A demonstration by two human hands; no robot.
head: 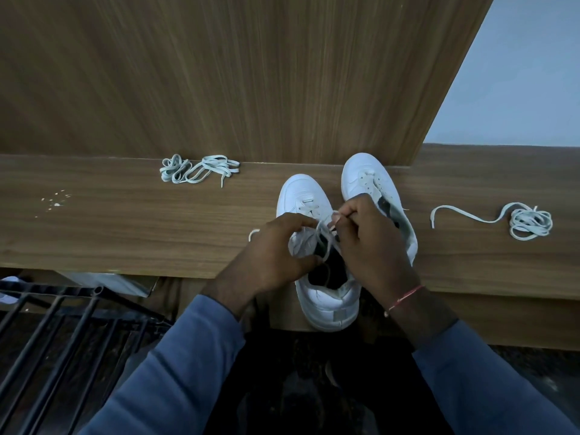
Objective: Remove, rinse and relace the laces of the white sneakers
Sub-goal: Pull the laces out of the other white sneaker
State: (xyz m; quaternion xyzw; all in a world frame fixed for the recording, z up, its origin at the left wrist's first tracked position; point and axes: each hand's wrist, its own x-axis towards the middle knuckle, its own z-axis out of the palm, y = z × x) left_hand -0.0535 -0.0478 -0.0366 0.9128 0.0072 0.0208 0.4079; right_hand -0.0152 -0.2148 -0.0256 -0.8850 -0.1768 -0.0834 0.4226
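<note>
Both hands are curled over the near sneaker [329, 309], which sits on the surface [125, 221] with its heel past the edge: our left hand [276, 246] grips the tongue [301, 243] and a strand of the lace [320, 230], our right hand [367, 243] pinches another strand. We'd keep the lace flat and pull both strands evenly, steadying the shoe so it doesn't tip off, with the loose lace bundles [197, 171] well to either side of that sneaker.
</note>
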